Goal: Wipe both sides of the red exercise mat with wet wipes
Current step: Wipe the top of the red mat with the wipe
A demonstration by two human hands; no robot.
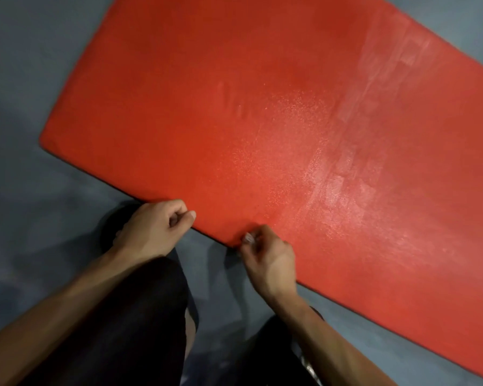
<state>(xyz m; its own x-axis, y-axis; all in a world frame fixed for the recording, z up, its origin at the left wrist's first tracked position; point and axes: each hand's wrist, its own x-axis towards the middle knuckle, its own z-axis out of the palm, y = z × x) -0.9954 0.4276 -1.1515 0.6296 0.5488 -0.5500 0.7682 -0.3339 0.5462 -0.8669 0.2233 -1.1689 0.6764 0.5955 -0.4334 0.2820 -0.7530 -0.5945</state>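
Red mat (262, 107) lies flat on grey floor (25, 79); streaks glisten.

Red exercise mat (262, 121): large rectangle, flat on grey floor, long axis running from 10 o'clock to 4 o'clock across frame. Surface finely textured, bright red; pale streaky sheen over half toward 3 o'clock, speckled glints near centre, faint dents toward 11 o'clock of centre. Near long edge faces 7 o'clock, dark underside line showing along it. Wet wipe (248, 238): small crumpled whitish wad at mat's near edge, about 6 o'clock from mat centre, mostly hidden
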